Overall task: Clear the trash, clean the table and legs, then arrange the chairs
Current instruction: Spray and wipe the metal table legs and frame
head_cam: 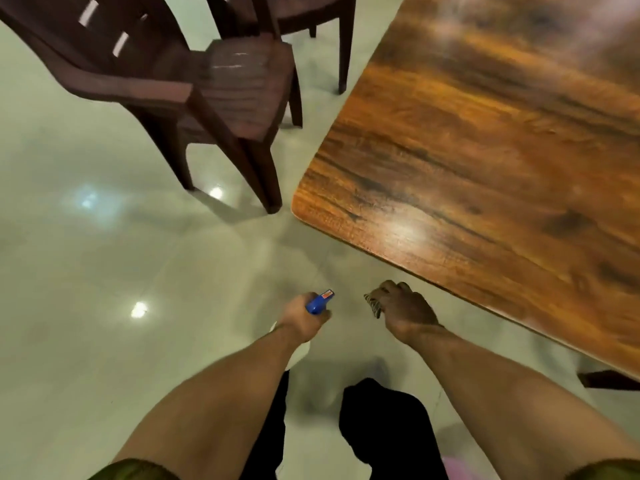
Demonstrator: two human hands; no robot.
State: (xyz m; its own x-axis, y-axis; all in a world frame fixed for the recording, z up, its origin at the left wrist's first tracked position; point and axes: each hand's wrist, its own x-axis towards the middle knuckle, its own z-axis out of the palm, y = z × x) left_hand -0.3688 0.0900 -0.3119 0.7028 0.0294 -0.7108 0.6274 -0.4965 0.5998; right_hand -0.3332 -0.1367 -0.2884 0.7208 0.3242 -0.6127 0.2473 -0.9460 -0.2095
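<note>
Black trousers [384, 427] at bottom of view, over pale glossy tile floor [104, 254]. Both bare forearms reach forward and down.

Left hand [303, 322]: fingers wrapped round the blue trigger head of a spray bottle [318, 302]; a bit of white bottle body shows beneath the wrist.

Right hand [405, 311]: curled, gripping a small striped dark-and-light cloth [374, 304], just beside the near edge of the table, below its top.

Glossy wood-grain table [485, 150] fills the right side, rounded corner pointing toward the hands.

Beyond, left of the table corner: dark brown plastic armchair [194, 95], angled. Second brown chair [311, 12] behind it, near the table's far edge.
</note>
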